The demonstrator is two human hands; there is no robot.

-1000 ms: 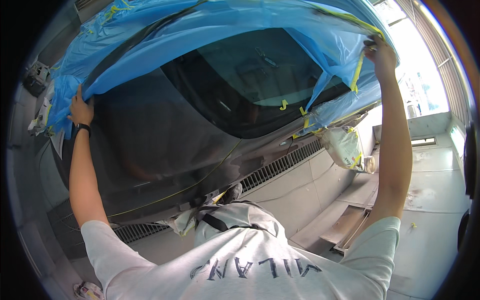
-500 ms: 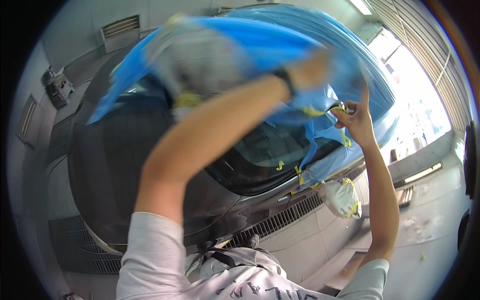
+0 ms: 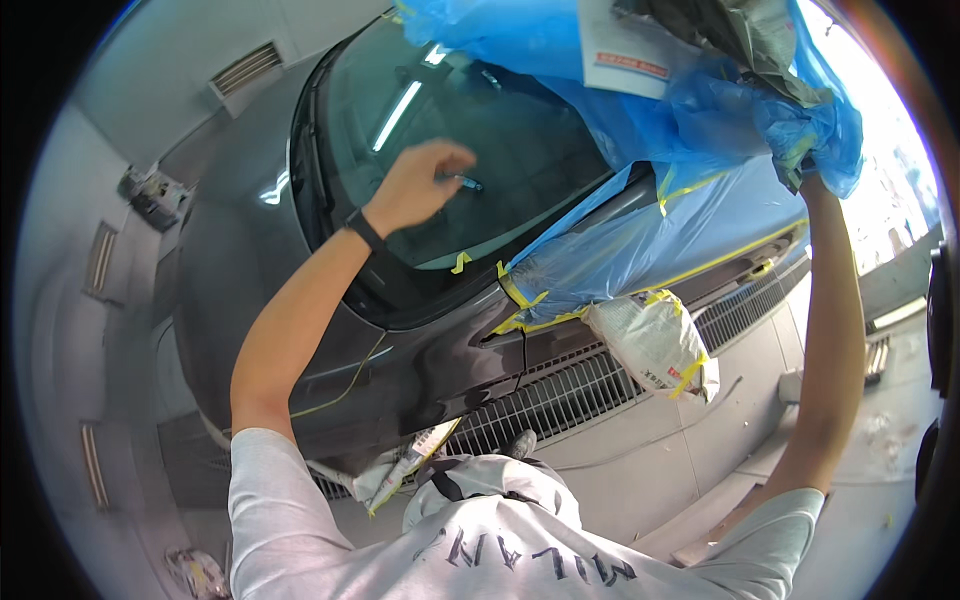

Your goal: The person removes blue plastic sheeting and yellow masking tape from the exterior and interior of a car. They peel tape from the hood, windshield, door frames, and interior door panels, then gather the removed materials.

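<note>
A dark car's windshield [image 3: 430, 110] lies uncovered at the centre. Above it my left hand [image 3: 425, 185] hovers with loosely bent fingers, apart from any film, and I see nothing in it. At the upper right, my right hand [image 3: 815, 180] is gathered into crumpled blue masking film [image 3: 700, 115]; the fingers are mostly covered by the bunched film. Grey and white masking paper [image 3: 630, 50] hangs with that bundle. Blue film edged with yellow tape [image 3: 500, 268] still covers the car's side window area [image 3: 620, 240].
A side mirror wrapped in pale plastic [image 3: 655, 345] juts out from the car's near side. Below it runs a floor grate [image 3: 560, 400]. The dark hood [image 3: 240, 250] spreads to the left. A scrap of yellow tape [image 3: 461, 263] sticks to the windshield's lower edge.
The blue film and paper that lay across the windshield have been pulled to the upper right, baring the glass. My left hand has come back leftward; my right has moved right with the film.
</note>
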